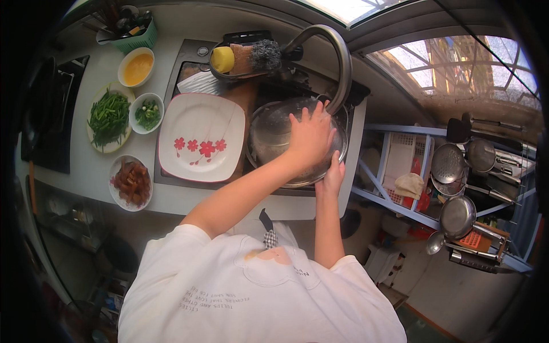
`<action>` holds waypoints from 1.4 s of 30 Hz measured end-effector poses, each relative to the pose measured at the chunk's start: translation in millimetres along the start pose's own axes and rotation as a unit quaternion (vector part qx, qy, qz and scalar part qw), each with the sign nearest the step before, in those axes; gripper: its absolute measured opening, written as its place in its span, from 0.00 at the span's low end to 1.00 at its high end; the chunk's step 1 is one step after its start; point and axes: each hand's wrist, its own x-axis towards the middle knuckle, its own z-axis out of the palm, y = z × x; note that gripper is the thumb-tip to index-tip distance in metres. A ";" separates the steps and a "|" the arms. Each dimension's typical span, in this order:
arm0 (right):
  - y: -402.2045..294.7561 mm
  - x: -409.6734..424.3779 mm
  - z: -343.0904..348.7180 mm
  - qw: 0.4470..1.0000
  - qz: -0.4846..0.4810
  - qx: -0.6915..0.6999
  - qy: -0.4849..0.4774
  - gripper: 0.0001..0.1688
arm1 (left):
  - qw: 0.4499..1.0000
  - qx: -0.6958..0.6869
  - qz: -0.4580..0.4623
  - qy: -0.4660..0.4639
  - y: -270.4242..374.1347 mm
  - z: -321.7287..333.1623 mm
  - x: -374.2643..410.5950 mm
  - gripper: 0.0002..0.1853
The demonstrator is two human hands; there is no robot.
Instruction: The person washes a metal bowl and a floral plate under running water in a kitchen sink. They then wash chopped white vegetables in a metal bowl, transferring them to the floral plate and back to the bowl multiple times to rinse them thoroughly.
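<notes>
Over the sink, a round metal vessel or lid is tilted under the curved faucet. My left hand lies spread on its inner face, fingers apart. My right hand grips its lower right rim, with the thumb on top and the other fingers partly hidden beneath. Another round metal rim shows behind and below it. A white square plate with red flowers rests just left of the vessel, over the sink's edge. Whether water is running cannot be told.
On the left counter stand a bowl of beaten egg, cut green vegetables on a plate, chopped scallions in a bowl and sliced brown food in a bowl. Scrubbers sit behind the sink; a blue rack stands right.
</notes>
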 end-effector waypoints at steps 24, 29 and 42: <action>-23.5 -41.6 49.8 0.727 -0.251 -0.589 -0.247 0.12 | 0.670 -0.622 -0.386 -0.128 -66.3 -32.9 -88.9 0.45; -2.9 -48.7 35.9 0.626 -0.367 -0.607 -0.323 0.10 | 0.642 -0.653 -0.392 -0.090 -68.1 -55.7 -104.1 0.45; 46.4 33.3 -16.2 0.659 -0.246 -0.680 -0.207 0.14 | 0.692 -0.657 -0.295 -0.052 -99.7 -7.2 -109.4 0.29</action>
